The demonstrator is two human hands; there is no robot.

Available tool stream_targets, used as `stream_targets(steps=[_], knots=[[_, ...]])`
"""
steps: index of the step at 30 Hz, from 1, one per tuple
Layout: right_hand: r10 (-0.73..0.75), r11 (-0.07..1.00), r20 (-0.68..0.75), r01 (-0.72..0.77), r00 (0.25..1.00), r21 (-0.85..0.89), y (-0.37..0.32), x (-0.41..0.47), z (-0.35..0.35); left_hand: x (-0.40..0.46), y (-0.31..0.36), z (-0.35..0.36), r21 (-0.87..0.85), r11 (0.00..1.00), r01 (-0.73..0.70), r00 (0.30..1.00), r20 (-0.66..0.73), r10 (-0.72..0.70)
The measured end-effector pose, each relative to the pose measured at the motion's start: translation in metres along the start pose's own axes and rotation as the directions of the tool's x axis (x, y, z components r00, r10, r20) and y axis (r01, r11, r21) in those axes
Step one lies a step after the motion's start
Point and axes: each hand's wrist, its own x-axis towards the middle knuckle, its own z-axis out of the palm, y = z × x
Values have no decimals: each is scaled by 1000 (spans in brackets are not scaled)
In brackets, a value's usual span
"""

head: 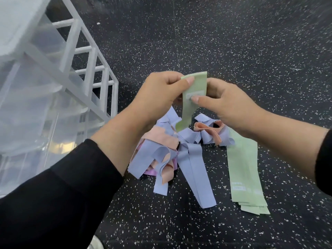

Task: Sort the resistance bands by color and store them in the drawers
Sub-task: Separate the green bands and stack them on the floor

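Green band [193,97] hangs at frame centre, long axis running down toward the tangled pile [172,146], pinched by both hands: left hand [161,94] at its top, right hand [222,105] lower. Stacked green bands [244,169] lie lower right, nearer the right hand; drawers [36,97] stand far left.

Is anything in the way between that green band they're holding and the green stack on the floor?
Nothing visible. Both hands pinch the green band above the mixed pile; the green stack lies uncovered, right of the pile.
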Motion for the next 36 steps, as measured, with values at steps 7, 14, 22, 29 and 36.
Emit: stream_targets(steps=[7, 14, 22, 29, 36], knots=[[-21, 1000, -63, 20, 998, -18, -14, -6, -1, -4, 16, -1, -181, 983, 7, 1000, -11, -9], [-38, 993, -59, 44, 998, 108, -19, -21, -2, -4, 39, 17, -394, 918, 39, 998, -20, -52], [14, 994, -78, -5, 997, 112, -20, -48, -16, 3, 75, 40, -551, 834, 11, 999, -30, -33], [106, 986, -102, -91, 989, 142, 9, -81, -53, 23, 90, 91, -585, 807, 84, 992, -26, -122], [370, 920, -177, -333, 912, 207, 74, -136, -75, 41, 34, 164, -471, 829, 302, 944, 31, -327]])
